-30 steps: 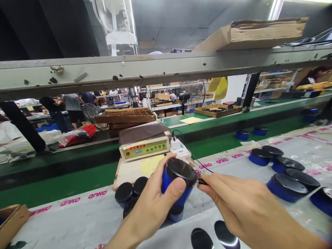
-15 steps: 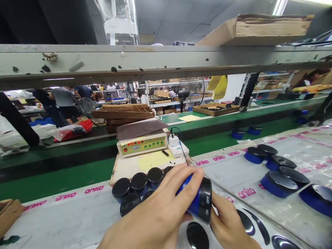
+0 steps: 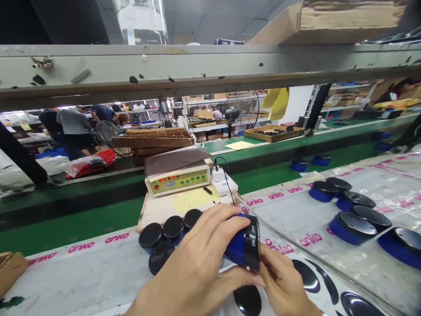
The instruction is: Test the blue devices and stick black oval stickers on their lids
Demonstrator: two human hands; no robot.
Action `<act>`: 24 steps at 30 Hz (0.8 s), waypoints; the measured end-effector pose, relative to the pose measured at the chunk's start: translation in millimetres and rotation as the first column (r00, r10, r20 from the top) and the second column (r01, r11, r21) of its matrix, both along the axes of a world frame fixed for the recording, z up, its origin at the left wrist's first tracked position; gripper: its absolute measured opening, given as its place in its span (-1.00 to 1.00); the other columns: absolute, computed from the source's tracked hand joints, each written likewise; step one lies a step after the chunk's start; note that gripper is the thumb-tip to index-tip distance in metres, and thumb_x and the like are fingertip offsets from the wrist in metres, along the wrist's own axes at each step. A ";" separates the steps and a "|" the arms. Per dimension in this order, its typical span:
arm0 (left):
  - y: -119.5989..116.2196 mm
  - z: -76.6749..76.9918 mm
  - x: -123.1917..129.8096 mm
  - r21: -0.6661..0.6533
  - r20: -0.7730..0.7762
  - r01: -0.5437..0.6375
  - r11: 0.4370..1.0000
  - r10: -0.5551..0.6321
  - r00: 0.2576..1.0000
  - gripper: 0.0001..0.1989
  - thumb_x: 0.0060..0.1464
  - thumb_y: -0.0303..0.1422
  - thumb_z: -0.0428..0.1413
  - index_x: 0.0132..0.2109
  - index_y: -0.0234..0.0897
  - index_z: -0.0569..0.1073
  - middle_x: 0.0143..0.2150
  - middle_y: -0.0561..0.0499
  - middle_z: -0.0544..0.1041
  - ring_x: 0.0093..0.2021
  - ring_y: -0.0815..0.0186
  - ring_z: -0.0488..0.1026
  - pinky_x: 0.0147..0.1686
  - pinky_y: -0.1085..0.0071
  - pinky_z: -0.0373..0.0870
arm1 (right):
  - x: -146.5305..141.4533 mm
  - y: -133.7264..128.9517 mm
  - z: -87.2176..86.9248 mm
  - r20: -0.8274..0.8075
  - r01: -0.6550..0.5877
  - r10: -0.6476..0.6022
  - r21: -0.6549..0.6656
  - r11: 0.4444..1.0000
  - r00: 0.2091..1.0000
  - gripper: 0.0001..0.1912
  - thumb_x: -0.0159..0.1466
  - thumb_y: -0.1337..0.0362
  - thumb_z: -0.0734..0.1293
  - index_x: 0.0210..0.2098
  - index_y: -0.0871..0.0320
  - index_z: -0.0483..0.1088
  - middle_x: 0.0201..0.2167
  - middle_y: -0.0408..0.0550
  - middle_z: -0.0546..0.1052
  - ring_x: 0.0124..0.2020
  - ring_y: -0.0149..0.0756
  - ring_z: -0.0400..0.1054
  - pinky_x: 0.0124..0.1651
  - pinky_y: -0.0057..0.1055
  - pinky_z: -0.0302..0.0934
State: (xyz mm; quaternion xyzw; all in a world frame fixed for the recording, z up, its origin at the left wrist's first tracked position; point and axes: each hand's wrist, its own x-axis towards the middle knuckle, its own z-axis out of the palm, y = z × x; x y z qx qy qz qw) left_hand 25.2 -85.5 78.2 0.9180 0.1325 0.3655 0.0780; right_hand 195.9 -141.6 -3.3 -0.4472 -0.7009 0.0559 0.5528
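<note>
My left hand (image 3: 197,267) grips a blue cylindrical device (image 3: 243,245), whose black end faces right and is marked ON/OFF. My right hand (image 3: 283,285) curls around the device's lower edge from below, and its fingers partly hide that side. A thin cable (image 3: 246,208) runs from near the white power adapter (image 3: 222,184) towards the device, and its far end is hidden. Just left of my hands stand several black-topped blue cylinders (image 3: 173,227). A black disc (image 3: 247,300) lies on the sheet below the device.
A tester box with red and green lights (image 3: 177,180) sits on a wooden board (image 3: 158,215) behind my hands. Several more cylinders (image 3: 351,224) stand on the printed plastic sheet (image 3: 289,210) to the right. A grey steel beam (image 3: 164,66) crosses above, with co-workers (image 3: 74,129) beyond.
The device has turned, so its ON/OFF end now faces right more squarely. Both hands remain on it, and the view has tilted slightly upward.
</note>
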 end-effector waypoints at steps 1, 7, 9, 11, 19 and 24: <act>-0.1 -0.8 0.2 -0.009 0.017 0.012 1.000 -0.012 1.000 -0.43 0.05 -0.24 0.19 0.12 -0.26 0.13 0.16 -0.20 0.31 0.21 0.19 0.22 0.19 0.26 0.22 | 0.3 -0.1 -1.7 0.001 -0.001 0.001 -0.013 1.000 1.000 -0.71 0.38 0.20 0.09 -0.36 0.12 0.36 -0.57 -0.17 0.45 -0.59 -0.40 0.36 -0.52 -0.53 0.22; -3.1 -2.7 0.7 -0.092 -0.013 0.033 0.995 -0.034 0.999 -0.58 0.04 -0.42 0.18 -0.03 -0.20 0.15 0.12 -0.15 0.31 0.20 0.16 0.22 0.13 0.22 0.28 | 2.3 0.5 -7.8 0.072 0.009 -0.009 -0.002 1.000 0.997 -0.76 0.38 0.25 0.08 -0.31 0.12 0.33 -0.58 -0.19 0.44 -0.62 -0.41 0.32 -0.52 -0.50 0.17; -4.1 -3.6 1.1 -0.079 -0.027 0.023 0.997 -0.026 0.999 -0.59 0.03 -0.45 0.17 -0.04 -0.18 0.15 0.10 -0.14 0.31 0.18 0.15 0.23 0.08 0.22 0.32 | 2.7 0.9 -7.4 0.091 0.016 -0.019 0.025 1.000 0.996 -0.77 0.38 0.27 0.08 -0.31 0.12 0.32 -0.60 -0.19 0.43 -0.63 -0.41 0.33 -0.54 -0.49 0.16; -4.8 -5.0 1.4 -0.044 -0.025 0.012 0.999 -0.013 1.000 -0.59 0.02 -0.46 0.17 -0.05 -0.19 0.16 0.08 -0.14 0.30 0.16 0.14 0.23 0.06 0.23 0.34 | 3.0 1.3 -5.5 0.107 0.017 -0.022 0.048 0.999 0.994 -0.78 0.38 0.28 0.08 -0.31 0.11 0.30 -0.60 -0.20 0.43 -0.63 -0.41 0.34 -0.54 -0.50 0.16; -7.0 -4.1 2.2 -0.032 -0.023 0.009 0.999 -0.010 1.000 -0.58 0.01 -0.44 0.21 -0.06 -0.18 0.16 0.09 -0.09 0.27 0.13 0.18 0.21 0.07 0.28 0.29 | 5.9 0.6 -0.3 0.147 0.038 -0.051 0.085 0.996 0.988 -0.79 0.38 0.30 0.06 -0.32 0.09 0.26 -0.58 -0.20 0.42 -0.61 -0.43 0.33 -0.52 -0.52 0.18; -5.8 4.8 -2.7 -0.345 -0.097 -0.053 0.937 0.020 0.995 -0.15 -0.21 -0.09 0.31 0.18 0.00 0.05 0.10 0.00 0.30 0.10 0.21 0.28 0.07 0.31 0.31 | 16.6 -10.3 17.1 0.242 0.001 -0.016 0.060 0.998 0.970 -0.75 0.39 0.17 0.08 -0.36 0.08 0.26 -0.60 -0.25 0.39 -0.62 -0.46 0.30 -0.51 -0.54 0.17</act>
